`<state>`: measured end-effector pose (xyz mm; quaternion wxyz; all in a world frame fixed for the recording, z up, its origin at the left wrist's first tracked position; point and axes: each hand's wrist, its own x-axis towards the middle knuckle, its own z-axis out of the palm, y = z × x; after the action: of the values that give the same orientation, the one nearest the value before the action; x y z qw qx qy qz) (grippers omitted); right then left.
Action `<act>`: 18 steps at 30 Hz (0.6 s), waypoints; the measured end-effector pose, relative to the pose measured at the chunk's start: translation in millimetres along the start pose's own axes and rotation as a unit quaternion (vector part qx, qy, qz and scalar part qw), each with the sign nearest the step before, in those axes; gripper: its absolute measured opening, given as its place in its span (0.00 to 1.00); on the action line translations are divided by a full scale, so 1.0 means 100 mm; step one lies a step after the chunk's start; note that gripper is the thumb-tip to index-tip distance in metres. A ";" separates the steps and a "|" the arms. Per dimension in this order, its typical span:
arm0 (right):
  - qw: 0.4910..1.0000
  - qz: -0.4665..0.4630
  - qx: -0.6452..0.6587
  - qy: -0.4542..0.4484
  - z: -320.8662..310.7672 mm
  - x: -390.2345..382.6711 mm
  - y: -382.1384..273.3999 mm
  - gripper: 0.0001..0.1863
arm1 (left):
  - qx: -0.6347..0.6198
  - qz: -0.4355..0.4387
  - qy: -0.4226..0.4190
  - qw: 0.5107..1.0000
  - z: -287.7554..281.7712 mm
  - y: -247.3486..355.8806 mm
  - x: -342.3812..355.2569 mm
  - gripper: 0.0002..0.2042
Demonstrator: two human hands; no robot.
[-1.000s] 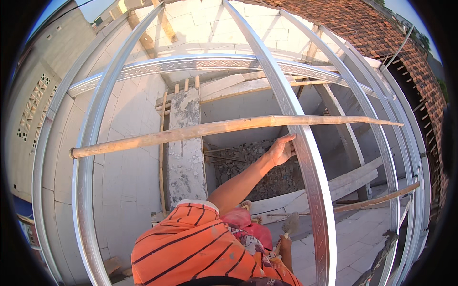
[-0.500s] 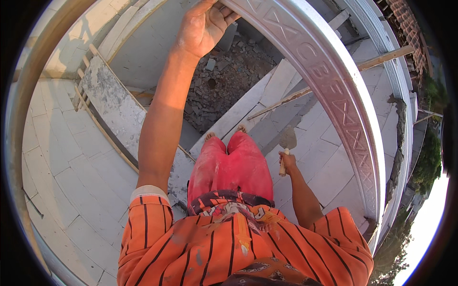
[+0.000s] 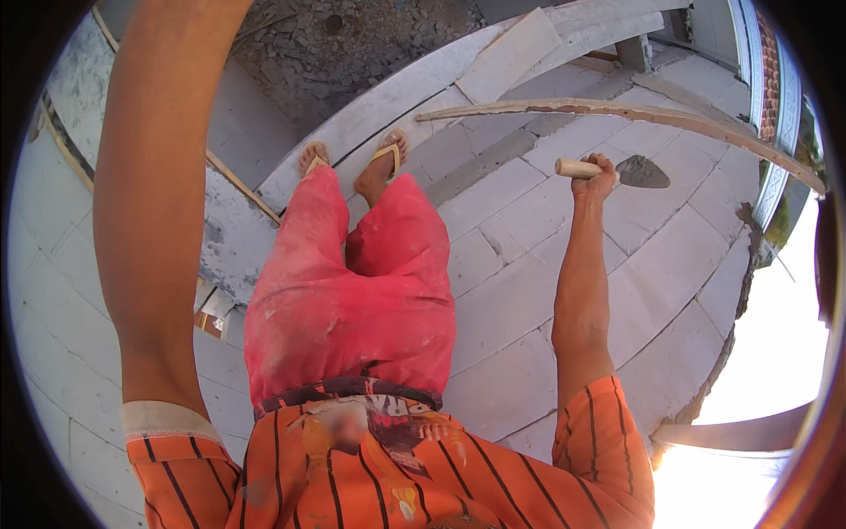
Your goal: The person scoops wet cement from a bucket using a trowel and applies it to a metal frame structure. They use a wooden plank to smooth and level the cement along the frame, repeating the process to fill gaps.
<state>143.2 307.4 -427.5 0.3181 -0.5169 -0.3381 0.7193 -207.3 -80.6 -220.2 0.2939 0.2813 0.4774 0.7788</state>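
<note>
My right hand [image 3: 596, 179] is closed around a small pointed trowel [image 3: 645, 172], held out over the pale block wall on the right. Its wooden handle juts from one side of the fist, and grey mortar coats the blade on the other. My left arm [image 3: 163, 185] reaches up past the top edge, so the left hand and whatever it touches are out of sight. Near the trowel, a long narrow wooden strip [image 3: 608, 107] lies across the blockwork.
My sandalled feet [image 3: 388, 154] stand on a narrow concrete ledge [image 3: 405, 115]. Beyond it drops a pit with rubble [image 3: 326, 66]. Pale blocks [image 3: 502, 370] spread to the right, ending at a rough mortar edge [image 3: 745, 264]. A stained board [image 3: 225, 238] lies at left.
The embossed silver strip that my left hand held has left the middle of the view, and that hand is out of frame. My right hand has moved outward and upward, with the trowel turned sideways.
</note>
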 end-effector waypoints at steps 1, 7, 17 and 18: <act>0.991 -0.024 0.023 -0.130 -0.18 0.37 -0.14 0.07 | 0.019 -0.048 0.019 0.998 -0.20 -0.29 -0.27 0.25; 0.993 -0.074 0.089 0.000 0.24 1.19 -0.49 0.36 | 0.163 -0.550 0.329 0.750 -0.86 -1.44 -2.92 0.26; 0.981 -0.110 0.134 -0.086 0.18 1.89 -0.32 0.26 | 0.285 -0.724 0.204 0.594 0.25 -0.83 -4.55 0.18; 0.981 -0.126 0.125 -0.076 0.21 1.79 -0.27 0.24 | 0.289 -0.721 0.205 0.595 0.34 -0.82 -4.45 0.18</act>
<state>78.7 464.1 -495.6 0.4423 -0.3700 -0.3309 0.7470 130.3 -353.5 -351.7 0.5574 -0.2518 0.7724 0.1708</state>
